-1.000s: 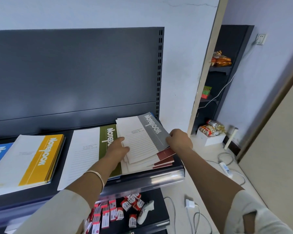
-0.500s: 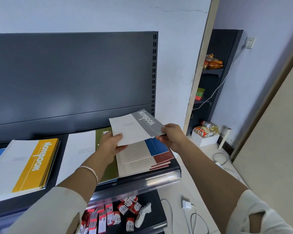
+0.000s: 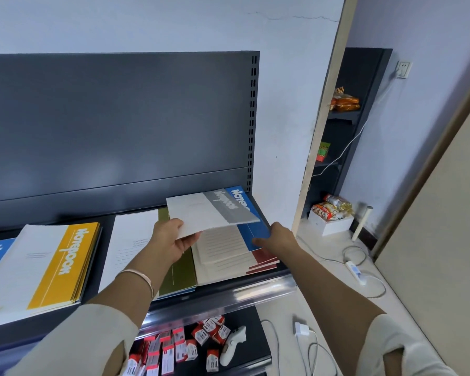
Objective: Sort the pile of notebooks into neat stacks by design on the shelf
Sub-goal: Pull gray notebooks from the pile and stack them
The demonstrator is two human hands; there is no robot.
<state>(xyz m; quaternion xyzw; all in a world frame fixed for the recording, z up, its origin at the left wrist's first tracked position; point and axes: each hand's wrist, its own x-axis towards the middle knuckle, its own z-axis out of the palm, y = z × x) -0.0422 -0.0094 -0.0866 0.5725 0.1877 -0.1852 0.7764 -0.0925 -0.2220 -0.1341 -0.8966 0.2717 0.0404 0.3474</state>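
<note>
**Grey-banded notebook (image 3: 215, 213), raised at centre frame**

Thin, flat, matte paper cover, white with a grey spine band lettered "Notebook". Left hand (image 3: 171, 240) pinches its lower-left corner and holds it tilted above the mixed pile (image 3: 228, 263) at centre right of the dark metal shelf (image 3: 107, 240). Right hand (image 3: 281, 237) held the notebook's right edge half a second ago. Its thumb now lies on the blue-banded notebook (image 3: 255, 229) topping the pile, and whether it grips cannot be told. Yellow-banded stack (image 3: 52, 264) lies at left.

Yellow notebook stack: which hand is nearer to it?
Left. The left hand, gripping the grey notebook, is above the green stack just right of the yellow notebook stack; the right hand is farther right, touching the blue notebook on the mixed pile.
</note>
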